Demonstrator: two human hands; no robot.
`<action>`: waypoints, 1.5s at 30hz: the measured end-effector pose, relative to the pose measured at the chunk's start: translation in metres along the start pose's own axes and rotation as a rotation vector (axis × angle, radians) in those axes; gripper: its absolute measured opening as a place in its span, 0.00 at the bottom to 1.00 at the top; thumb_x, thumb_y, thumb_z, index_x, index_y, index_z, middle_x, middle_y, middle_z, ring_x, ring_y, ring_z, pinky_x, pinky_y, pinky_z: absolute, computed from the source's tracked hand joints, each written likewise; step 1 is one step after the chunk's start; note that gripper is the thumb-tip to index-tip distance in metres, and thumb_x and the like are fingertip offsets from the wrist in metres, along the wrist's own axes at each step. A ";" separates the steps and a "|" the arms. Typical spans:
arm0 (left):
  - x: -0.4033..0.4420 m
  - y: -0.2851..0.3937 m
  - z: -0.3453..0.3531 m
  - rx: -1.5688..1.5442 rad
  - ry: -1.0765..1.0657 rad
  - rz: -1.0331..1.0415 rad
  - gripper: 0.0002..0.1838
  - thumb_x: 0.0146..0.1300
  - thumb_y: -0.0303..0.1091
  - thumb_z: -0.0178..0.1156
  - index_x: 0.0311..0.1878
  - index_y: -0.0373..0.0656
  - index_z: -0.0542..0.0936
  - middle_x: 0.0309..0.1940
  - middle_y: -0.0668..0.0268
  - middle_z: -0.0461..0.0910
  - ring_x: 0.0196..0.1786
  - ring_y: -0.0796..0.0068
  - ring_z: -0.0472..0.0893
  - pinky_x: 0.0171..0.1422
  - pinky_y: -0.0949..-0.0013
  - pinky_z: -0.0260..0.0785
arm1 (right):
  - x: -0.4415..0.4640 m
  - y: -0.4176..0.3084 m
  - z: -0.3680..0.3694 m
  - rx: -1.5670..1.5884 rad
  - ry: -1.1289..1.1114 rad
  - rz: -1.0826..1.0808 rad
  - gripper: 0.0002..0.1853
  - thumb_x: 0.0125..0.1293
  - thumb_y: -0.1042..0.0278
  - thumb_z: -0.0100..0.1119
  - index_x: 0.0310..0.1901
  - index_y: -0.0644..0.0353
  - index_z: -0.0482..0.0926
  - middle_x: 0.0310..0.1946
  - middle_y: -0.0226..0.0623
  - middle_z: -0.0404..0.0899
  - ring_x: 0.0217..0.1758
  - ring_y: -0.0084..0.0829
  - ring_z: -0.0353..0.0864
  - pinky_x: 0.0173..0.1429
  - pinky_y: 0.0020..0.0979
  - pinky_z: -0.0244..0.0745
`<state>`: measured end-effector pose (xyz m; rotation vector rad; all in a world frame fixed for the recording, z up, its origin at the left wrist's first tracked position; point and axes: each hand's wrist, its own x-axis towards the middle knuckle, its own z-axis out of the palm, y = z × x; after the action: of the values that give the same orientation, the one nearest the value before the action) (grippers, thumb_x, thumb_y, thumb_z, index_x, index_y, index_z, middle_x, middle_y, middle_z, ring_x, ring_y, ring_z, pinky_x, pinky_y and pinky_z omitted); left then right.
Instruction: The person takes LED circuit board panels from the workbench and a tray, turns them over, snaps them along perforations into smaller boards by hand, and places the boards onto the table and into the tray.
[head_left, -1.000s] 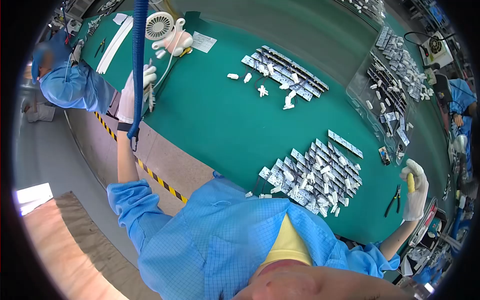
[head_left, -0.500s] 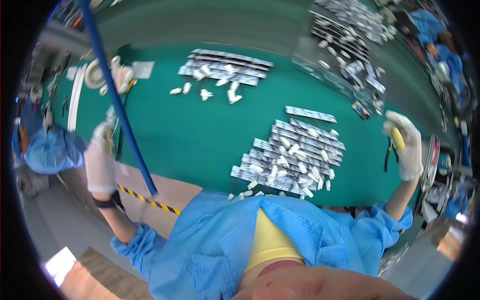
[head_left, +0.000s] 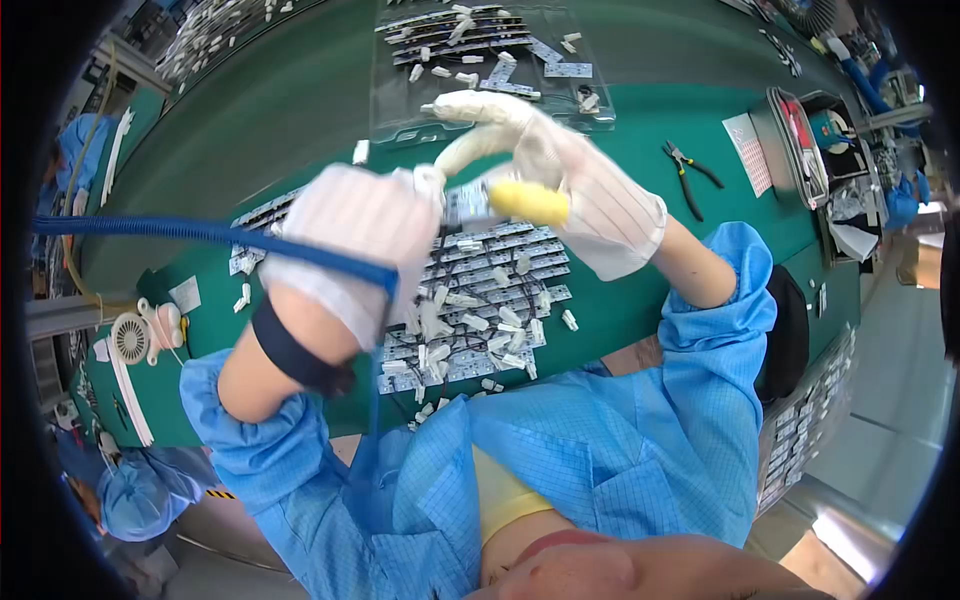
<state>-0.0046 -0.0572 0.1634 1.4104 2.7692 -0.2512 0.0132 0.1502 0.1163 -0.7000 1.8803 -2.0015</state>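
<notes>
My left hand (head_left: 355, 235), in a white striped glove with a dark wrist strap, is closed in a fist; its fingertips and whatever they hold are blurred. A small light-coloured circuit board strip (head_left: 466, 203) sits between my two hands, its left end against the left fingers. My right hand (head_left: 590, 195), gloved with a yellow cover on the thumb, pinches the right end of that strip, while its index finger stretches out to the left. Below lie rows of circuit board strips (head_left: 510, 265) with dark wires and white connectors (head_left: 437, 322).
A blue coiled hose (head_left: 200, 232) crosses in front of my left forearm. Behind my hands stands a clear tray (head_left: 400, 105) with more strips. Cutting pliers (head_left: 690, 175) and a bin (head_left: 790, 150) are right; a small fan (head_left: 130, 338) is left. Another person (head_left: 145, 495) is at lower left.
Both hands have come from far apart at the sides to meet above the strips. A circuit board strip is now between them. The view has turned to the right.
</notes>
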 end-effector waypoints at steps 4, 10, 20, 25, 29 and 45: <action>0.021 -0.032 -0.003 -0.579 -0.273 -0.263 0.29 0.56 0.26 0.63 0.62 0.39 0.67 0.36 0.53 0.82 0.34 0.69 0.81 0.39 0.68 0.74 | -0.008 -0.003 -0.029 -0.340 0.158 -0.057 0.16 0.69 0.68 0.52 0.55 0.66 0.73 0.46 0.40 0.79 0.53 0.29 0.78 0.55 0.29 0.77; -0.007 -0.061 0.024 -1.255 0.330 -0.433 0.19 0.68 0.28 0.50 0.60 0.34 0.68 0.45 0.62 0.82 0.28 0.83 0.73 0.39 0.79 0.70 | -0.014 0.025 -0.052 0.055 0.316 0.024 0.16 0.71 0.67 0.50 0.55 0.66 0.72 0.50 0.42 0.77 0.57 0.32 0.76 0.58 0.29 0.76; -0.030 -0.054 0.022 -1.494 0.247 -0.559 0.20 0.70 0.39 0.51 0.56 0.32 0.73 0.40 0.57 0.83 0.22 0.84 0.75 0.28 0.83 0.68 | 0.000 0.072 -0.047 0.085 0.250 0.307 0.17 0.67 0.68 0.54 0.56 0.63 0.72 0.49 0.43 0.78 0.48 0.33 0.81 0.50 0.28 0.80; -0.037 -0.069 0.033 -1.736 0.229 -0.455 0.29 0.67 0.47 0.56 0.57 0.28 0.70 0.34 0.56 0.82 0.22 0.82 0.78 0.25 0.84 0.65 | -0.012 0.041 -0.079 -1.191 0.471 0.103 0.12 0.62 0.67 0.61 0.48 0.53 0.80 0.34 0.42 0.83 0.34 0.36 0.83 0.38 0.33 0.76; 0.001 -0.067 0.034 -1.684 0.209 -0.238 0.27 0.65 0.47 0.58 0.56 0.30 0.73 0.31 0.63 0.79 0.26 0.87 0.75 0.27 0.83 0.65 | 0.001 0.059 -0.148 -1.299 0.619 -0.032 0.11 0.62 0.64 0.58 0.47 0.50 0.81 0.36 0.39 0.83 0.37 0.38 0.82 0.43 0.35 0.76; 0.067 -0.037 0.132 -0.616 0.378 -0.009 0.19 0.51 0.28 0.64 0.48 0.43 0.77 0.43 0.59 0.79 0.45 0.61 0.80 0.48 0.63 0.73 | 0.006 0.044 -0.121 -1.094 0.437 0.019 0.12 0.62 0.75 0.56 0.47 0.57 0.80 0.43 0.39 0.82 0.45 0.36 0.82 0.51 0.30 0.75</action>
<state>-0.0808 -0.0454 0.0319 1.3677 2.7293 0.8762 -0.0619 0.2443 0.0709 -0.4531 3.2161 -0.9966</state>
